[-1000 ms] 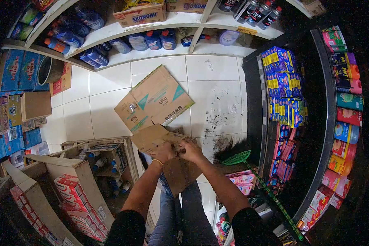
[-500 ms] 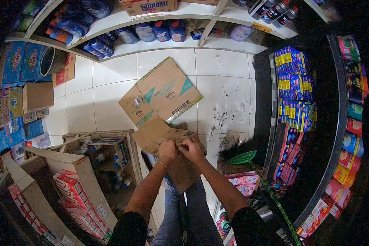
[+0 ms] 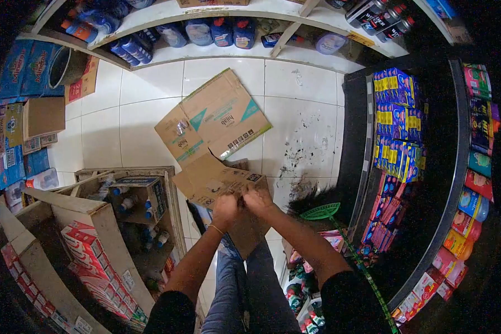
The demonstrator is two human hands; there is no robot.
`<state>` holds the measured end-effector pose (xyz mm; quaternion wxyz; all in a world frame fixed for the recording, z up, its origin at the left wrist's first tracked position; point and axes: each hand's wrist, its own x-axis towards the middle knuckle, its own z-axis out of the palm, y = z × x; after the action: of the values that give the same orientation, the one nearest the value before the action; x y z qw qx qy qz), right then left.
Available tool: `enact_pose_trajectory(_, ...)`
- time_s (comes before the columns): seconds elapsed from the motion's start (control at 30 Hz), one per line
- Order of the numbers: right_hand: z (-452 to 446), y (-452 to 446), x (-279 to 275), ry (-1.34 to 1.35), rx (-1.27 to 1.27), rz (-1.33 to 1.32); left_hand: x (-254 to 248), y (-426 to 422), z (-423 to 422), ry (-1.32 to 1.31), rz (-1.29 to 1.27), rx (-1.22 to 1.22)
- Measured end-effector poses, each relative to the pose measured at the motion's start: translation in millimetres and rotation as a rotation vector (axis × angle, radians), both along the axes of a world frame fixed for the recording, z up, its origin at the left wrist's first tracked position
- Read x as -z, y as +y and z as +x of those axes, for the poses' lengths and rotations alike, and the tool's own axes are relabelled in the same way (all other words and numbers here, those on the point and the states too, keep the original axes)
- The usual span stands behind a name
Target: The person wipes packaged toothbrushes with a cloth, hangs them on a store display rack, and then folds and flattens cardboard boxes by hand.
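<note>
A brown cardboard box (image 3: pixel 222 181) with raised flaps stands in front of my legs. My left hand (image 3: pixel 226 210), with a thin band at its wrist, is closed on the box's upper edge. Close beside it, my right hand (image 3: pixel 258 200) grips the same edge, the knuckles of both hands nearly meeting. The fingertips are mostly hidden behind the cardboard. Just beyond the box, a flattened cardboard sheet (image 3: pixel 228 114) with teal print and the word "hijab" lies on the tiled floor, partly overlapped by a flap.
A green-handled broom (image 3: pixel 321 211) with dark bristles leans at right, near dark scraps (image 3: pixel 300 158) on the floor. Shelves with blue bottles (image 3: pixel 222 32) run along the far side. Blue and yellow packs (image 3: pixel 395 119) fill the right rack; a wooden cabinet (image 3: pixel 175 211) stands at left.
Both hands stay on the box edge and have come slightly closer together. The view has shifted a little, so the shelves sit higher in it.
</note>
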<state>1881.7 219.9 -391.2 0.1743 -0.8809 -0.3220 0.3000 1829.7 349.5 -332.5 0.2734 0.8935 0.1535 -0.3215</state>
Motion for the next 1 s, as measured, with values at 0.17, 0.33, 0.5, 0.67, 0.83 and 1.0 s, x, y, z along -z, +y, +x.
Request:
enact_pose_trajectory(0.17,21,21,-46,-0.083,-0.469,-0.151,-33,20,-3,-0.202,-0.13,0.043)
enact_pose_trajectory(0.33,37,20,-42,0.27,-0.393,-0.125,-36,3,-13,0.087,0.082,0.229)
enact_pose_trajectory(0.5,20,-19,-36,0.117,-0.081,0.039,-27,-16,-14,-0.137,0.066,0.22)
enact_pose_trajectory(0.67,12,-33,-26,-0.12,-0.368,0.023,-33,-22,-18,-0.409,0.092,0.199)
enact_pose_trajectory(0.83,25,-24,-36,0.091,-0.222,0.051,-40,-22,-19,-0.226,-0.001,0.203)
enact_pose_trajectory(1.0,27,-36,-41,0.159,-0.154,-0.027,-47,-35,-26,-0.277,-0.033,0.194)
